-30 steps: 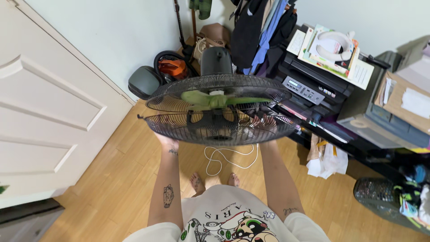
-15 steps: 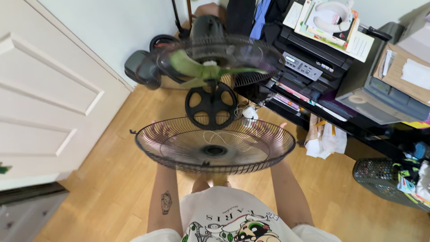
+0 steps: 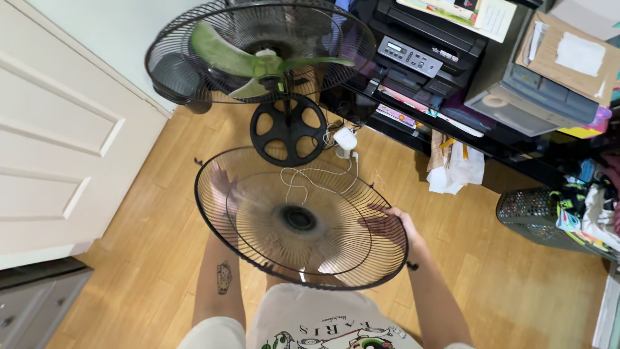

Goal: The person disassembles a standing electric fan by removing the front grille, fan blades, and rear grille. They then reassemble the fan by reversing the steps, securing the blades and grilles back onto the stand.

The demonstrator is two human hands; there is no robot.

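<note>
I hold a round black wire fan grille (image 3: 300,218) flat in front of my body, its dark hub in the middle. My left hand (image 3: 223,184) grips its left rim, seen through the wires. My right hand (image 3: 391,225) grips its right rim. Beyond it stands the pedestal fan (image 3: 261,55) with green blades, its rear wire cage still on and its front uncovered. The fan's round black base (image 3: 287,132) rests on the wooden floor, with a white cord and plug (image 3: 344,141) beside it.
A white panelled door (image 3: 61,139) stands at the left. At the right are a black shelf with a printer (image 3: 426,45), a white plastic bag (image 3: 455,169) on the floor and a dark mesh basket (image 3: 539,216).
The front grille has come off the fan and moved down and toward my body. The green blades are now uncovered, and my view has tilted downward.
</note>
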